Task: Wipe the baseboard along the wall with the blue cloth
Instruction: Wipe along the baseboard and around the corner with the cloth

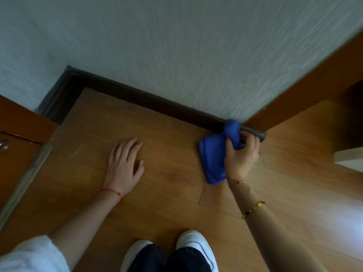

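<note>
A: From the head camera, what's the room like?

B: A corner. Pale, lightly textured wall [196, 55] meets a wooden floor [167, 193] of orange-brown planks, with a seam running between the two arms. A dark baseboard [153, 101] runs along the foot of the wall from the corner at upper left down toward the right. Small pale specks lie on the floor near the corner.

A: And at the edges?

B: A brown wooden door frame [306, 91] stands at the right, where the baseboard ends. At far left there's a wooden door [17, 154] with a round metal knob [3, 145], and a metal threshold strip [29, 177] crosses the floor below it.

A: Where's the cloth?

B: The blue cloth [213, 158] is at the right end of the baseboard. Its bunched top presses against the baseboard just beside the door frame; the rest hangs down onto the floor.

A: Who's holding it?

B: The right hand [241, 156], fingers [246, 137] curled tight around the bunched part. A gold bracelet [253, 209] sits on that forearm.

A: The other hand?

B: The left hand [125, 163] lies flat on the floor, palm down, spread and holding nothing, well apart from the cloth. A red string [112, 192] circles its wrist.

A: Anything lower down?

B: Two white shoes [196, 242] and dark trouser legs [169, 260] at the bottom edge.
</note>
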`<state>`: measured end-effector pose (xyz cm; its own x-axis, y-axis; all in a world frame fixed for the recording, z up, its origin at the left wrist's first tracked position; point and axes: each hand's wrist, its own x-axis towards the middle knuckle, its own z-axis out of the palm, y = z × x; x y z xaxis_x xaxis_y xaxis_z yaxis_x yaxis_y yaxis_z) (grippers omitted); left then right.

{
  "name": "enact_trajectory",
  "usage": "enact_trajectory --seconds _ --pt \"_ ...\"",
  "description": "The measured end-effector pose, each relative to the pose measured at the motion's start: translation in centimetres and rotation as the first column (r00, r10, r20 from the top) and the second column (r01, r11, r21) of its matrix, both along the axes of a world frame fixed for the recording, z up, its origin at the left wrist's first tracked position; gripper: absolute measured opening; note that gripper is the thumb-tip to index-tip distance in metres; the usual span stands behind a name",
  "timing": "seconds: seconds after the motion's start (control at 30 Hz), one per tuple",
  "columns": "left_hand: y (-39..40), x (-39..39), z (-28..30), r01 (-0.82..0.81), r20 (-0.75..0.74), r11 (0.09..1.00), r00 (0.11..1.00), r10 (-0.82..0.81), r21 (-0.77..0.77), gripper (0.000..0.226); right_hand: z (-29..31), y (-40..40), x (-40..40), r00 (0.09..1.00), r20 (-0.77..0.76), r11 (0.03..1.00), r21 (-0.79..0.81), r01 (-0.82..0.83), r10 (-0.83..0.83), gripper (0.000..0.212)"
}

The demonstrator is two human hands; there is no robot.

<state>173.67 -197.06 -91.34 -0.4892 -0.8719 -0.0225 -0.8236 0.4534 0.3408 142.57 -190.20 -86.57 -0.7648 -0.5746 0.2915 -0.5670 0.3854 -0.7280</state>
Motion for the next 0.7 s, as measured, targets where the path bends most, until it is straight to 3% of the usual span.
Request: enact_trajectory --seconds 0.1,0.3,0.57,0.7 --pt "0.1 0.1 -0.1 0.001 0.006 1.0 1.0 -0.001 -0.002 0.056 0.0 1.9 -1.8 0.998 -0.001 0.998 0.019 0.058 -0.058 0.027" --pt "0.0 0.0 0.0 -0.001 0.018 1.0 1.0 0.001 0.005 0.057 0.1 -1.8 1.8 0.998 0.021 0.998 0.038 -0.056 0.055 0.031" --pt "0.0 0.0 0.0 -0.001 0.033 1.0 0.999 0.0 0.012 0.057 -0.2 2.5 -2.3 0.992 -0.001 0.992 0.01 0.123 -0.123 0.026" --pt "0.0 0.1 0.0 -0.003 0.032 1.0 0.999 0.003 0.015 0.057 -0.1 1.3 -1.1 0.999 -0.022 0.998 0.044 0.034 -0.033 0.032"
